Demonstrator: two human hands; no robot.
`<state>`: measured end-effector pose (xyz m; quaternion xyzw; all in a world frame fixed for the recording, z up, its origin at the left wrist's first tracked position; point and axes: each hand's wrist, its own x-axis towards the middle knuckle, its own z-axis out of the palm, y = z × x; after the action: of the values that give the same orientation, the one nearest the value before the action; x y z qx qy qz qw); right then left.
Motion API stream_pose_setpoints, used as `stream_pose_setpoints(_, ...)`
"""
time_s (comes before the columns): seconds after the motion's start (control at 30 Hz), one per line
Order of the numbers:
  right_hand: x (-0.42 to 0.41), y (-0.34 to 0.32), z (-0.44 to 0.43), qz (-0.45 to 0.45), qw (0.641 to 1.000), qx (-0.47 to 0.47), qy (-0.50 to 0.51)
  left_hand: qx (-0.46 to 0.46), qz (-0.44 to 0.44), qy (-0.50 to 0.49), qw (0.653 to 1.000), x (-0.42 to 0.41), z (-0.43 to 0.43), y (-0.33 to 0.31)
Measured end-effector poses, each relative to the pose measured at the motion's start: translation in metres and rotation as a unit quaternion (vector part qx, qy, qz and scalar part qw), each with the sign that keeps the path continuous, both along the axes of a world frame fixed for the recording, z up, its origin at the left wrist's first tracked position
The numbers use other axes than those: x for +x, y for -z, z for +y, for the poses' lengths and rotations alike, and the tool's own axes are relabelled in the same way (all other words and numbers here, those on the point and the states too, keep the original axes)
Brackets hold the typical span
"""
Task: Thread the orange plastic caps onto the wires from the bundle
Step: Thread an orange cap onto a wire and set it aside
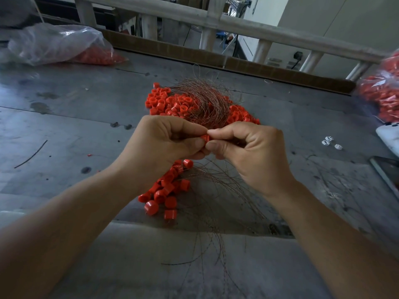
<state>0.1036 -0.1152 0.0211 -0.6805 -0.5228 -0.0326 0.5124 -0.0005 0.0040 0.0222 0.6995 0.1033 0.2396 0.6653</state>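
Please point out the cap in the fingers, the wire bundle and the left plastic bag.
cap (205, 138), head view, visible orange side
wire bundle (204, 99), head view, dense middle
plastic bag (54, 41), head view, clear top

Your left hand and right hand are bare, the nails short and plain. Your left forearm and right forearm are bare too, right down to the view's bottom edge.
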Motion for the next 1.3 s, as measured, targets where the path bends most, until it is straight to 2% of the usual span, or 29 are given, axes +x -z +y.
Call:
stream_pose_setpoints(0.17,-0.002,-0.002,-0.001,-0.021,1.000,0.007,0.004,-0.110,0.010,0.042,0.993,-0.001,0.001,0.000)
stream_pose_setpoints(0.33,-0.004,-0.002,-0.002,-0.043,0.999,0.018,0.004,-0.130,0.014,0.067,0.989,-0.002,0.002,0.000)
stream_pose_setpoints(0.47,-0.003,-0.003,-0.003,-0.006,1.000,0.001,-0.017,-0.117,0.032,0.085,0.989,-0.004,0.005,-0.001)
stream_pose_setpoints(0.63,-0.001,-0.007,-0.002,0.087,0.993,-0.034,-0.069,-0.116,0.040,0.122,0.985,-0.006,0.009,-0.003)
stream_pose_setpoints(0.8,0.002,-0.011,-0.004,0.017,0.985,-0.137,-0.106,-0.117,0.057,0.156,0.979,-0.005,0.010,-0.003)
stream_pose_setpoints(0.93,0.002,-0.009,-0.003,-0.037,0.989,-0.116,-0.085,-0.109,0.030,0.159,0.981,-0.006,0.008,-0.005)
stream_pose_setpoints(1.13,0.002,-0.006,-0.001,-0.095,0.984,-0.133,-0.066,-0.002,0.028,0.131,0.991,-0.007,0.003,-0.005)
stream_pose_setpoints(1.3,-0.002,-0.009,-0.003,-0.106,0.985,-0.117,-0.072,0.017,0.012,0.125,0.992,-0.008,0.000,-0.005)
